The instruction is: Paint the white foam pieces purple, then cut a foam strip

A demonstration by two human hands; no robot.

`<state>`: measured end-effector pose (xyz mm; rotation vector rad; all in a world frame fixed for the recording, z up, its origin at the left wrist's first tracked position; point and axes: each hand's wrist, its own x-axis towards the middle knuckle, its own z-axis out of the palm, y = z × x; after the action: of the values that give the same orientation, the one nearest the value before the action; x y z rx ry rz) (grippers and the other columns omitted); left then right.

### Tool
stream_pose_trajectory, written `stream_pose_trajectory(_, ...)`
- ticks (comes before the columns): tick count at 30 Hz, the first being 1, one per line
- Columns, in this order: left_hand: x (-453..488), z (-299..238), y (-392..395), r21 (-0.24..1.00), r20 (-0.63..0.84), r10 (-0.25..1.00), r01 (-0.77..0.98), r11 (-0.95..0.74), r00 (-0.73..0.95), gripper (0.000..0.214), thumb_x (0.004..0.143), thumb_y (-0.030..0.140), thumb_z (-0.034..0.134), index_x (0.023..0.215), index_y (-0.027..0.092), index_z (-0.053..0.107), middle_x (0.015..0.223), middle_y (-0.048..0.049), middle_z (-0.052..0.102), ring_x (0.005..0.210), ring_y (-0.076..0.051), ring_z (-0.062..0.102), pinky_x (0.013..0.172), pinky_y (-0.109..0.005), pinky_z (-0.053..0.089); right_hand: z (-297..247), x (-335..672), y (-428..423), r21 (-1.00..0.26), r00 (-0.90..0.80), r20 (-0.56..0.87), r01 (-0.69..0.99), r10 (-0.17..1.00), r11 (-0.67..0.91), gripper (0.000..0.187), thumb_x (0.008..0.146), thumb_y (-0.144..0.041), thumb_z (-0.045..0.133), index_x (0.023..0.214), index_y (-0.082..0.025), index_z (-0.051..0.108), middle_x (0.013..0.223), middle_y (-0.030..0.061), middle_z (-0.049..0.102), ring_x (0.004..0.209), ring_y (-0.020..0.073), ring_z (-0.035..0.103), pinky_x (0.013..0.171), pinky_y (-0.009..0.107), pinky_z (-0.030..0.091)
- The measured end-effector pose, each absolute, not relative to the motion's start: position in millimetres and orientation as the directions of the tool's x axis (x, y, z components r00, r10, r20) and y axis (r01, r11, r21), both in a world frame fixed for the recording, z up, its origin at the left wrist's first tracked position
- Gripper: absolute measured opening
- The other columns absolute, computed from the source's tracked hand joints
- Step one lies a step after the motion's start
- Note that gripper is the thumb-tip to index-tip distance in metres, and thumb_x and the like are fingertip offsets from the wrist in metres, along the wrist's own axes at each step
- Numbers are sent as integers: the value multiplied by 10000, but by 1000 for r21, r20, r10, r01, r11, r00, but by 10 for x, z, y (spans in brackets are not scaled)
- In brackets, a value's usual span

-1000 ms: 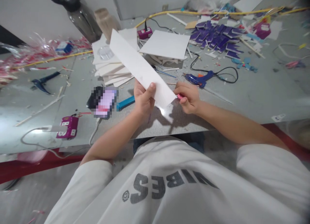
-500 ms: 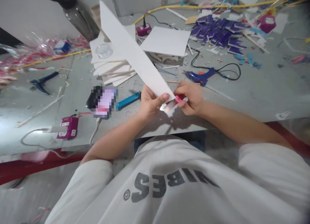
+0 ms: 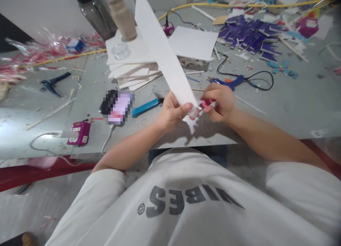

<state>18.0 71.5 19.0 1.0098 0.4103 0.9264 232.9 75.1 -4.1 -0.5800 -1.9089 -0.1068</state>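
left hand (image 3: 173,113) pinches a white strip (image 3: 162,50) near its tip; right hand (image 3: 221,104), closed around a pink cutter (image 3: 206,103), meets that corner, trimming seemingly just begun.

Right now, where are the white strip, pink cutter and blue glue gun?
white strip (image 3: 163,50), head view, middle of its face
pink cutter (image 3: 206,103), head view, pink handle
blue glue gun (image 3: 236,81), head view, body

I lose the white strip (image 3: 162,50) at the top edge; right hand (image 3: 222,103) covers most of the pink tool (image 3: 206,103); phone (image 3: 118,107) pixelated.
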Motion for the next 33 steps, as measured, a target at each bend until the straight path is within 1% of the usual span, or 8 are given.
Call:
stream_pose_trajectory(4, 168, 186, 704, 880, 92, 782, -418, 226, 617, 843, 639, 704, 1105, 1107, 280, 546, 809, 24, 795, 637, -224, 796, 550, -303, 595, 11, 2444, 791, -212, -287, 889, 434, 357, 876, 232, 1097, -537, 620, 1117, -317, 692, 765, 24, 671, 642, 216, 575, 600, 407, 475)
stream_pose_trajectory(8, 184, 147, 769, 867, 103, 825, -457, 199, 556, 835, 623, 684, 1119, 1085, 270, 560, 812, 26, 765, 633, -209, 773, 556, -304, 584, 5, 2447, 774, -227, -317, 860, 466, 400, 855, 356, 1092, -640, 577, 1041, -304, 683, 709, 23, 619, 601, 217, 547, 564, 420, 452)
stream_pose_trajectory(10, 190, 120, 812, 862, 121, 842, -476, 173, 526, 804, 628, 661, 1126, 1063, 269, 575, 806, 38, 742, 630, -184, 744, 573, -298, 579, -7, 2399, 755, -211, -336, 858, 462, 390, 862, 391, 1101, -654, 562, 1014, -291, 680, 683, 13, 588, 580, 207, 533, 554, 408, 436)
stream_pose_trajectory(14, 194, 85, 838, 866, 106, 850, -468, 176, 516, 786, 620, 644, 1134, 1074, 271, 611, 858, 35, 760, 685, -173, 746, 657, -309, 621, -9, 2301, 726, -165, -372, 869, 403, 326, 900, 326, 1119, -582, 592, 1053, -274, 673, 719, 2, 621, 587, 179, 537, 559, 364, 429)
stream_pose_trajectory(20, 199, 94, 794, 843, 84, 841, -488, 226, 534, 797, 609, 580, 1153, 1108, 257, 622, 897, 24, 776, 753, -205, 791, 721, -353, 673, -45, 2324, 745, -233, -388, 841, 371, 378, 899, 292, 1088, -574, 633, 1045, -289, 681, 723, -4, 620, 567, 181, 515, 594, 371, 462)
stream_pose_trajectory(24, 213, 113, 786, 850, 87, 832, -476, 225, 548, 814, 595, 609, 1152, 1098, 262, 616, 886, 15, 794, 742, -205, 787, 710, -348, 676, -59, 2352, 761, -273, -387, 829, 351, 404, 896, 329, 1080, -614, 638, 1024, -295, 688, 708, -4, 600, 572, 185, 513, 588, 377, 453)
stream_pose_trajectory(27, 218, 119, 788, 850, 94, 836, -481, 216, 541, 821, 585, 619, 1154, 1081, 264, 605, 895, 3, 806, 740, -210, 795, 680, -337, 666, -72, 2366, 781, -241, -367, 851, 364, 376, 900, 328, 1081, -615, 636, 1032, -297, 703, 726, 8, 628, 582, 193, 535, 577, 378, 444)
stream_pose_trajectory(33, 176, 108, 809, 859, 73, 801, -446, 252, 594, 834, 620, 611, 1142, 1092, 286, 535, 799, 67, 756, 603, -197, 776, 545, -287, 582, -162, 2479, 917, -258, -332, 845, 434, 420, 863, 443, 1069, -724, 583, 986, -304, 696, 687, 14, 588, 592, 218, 538, 604, 411, 457)
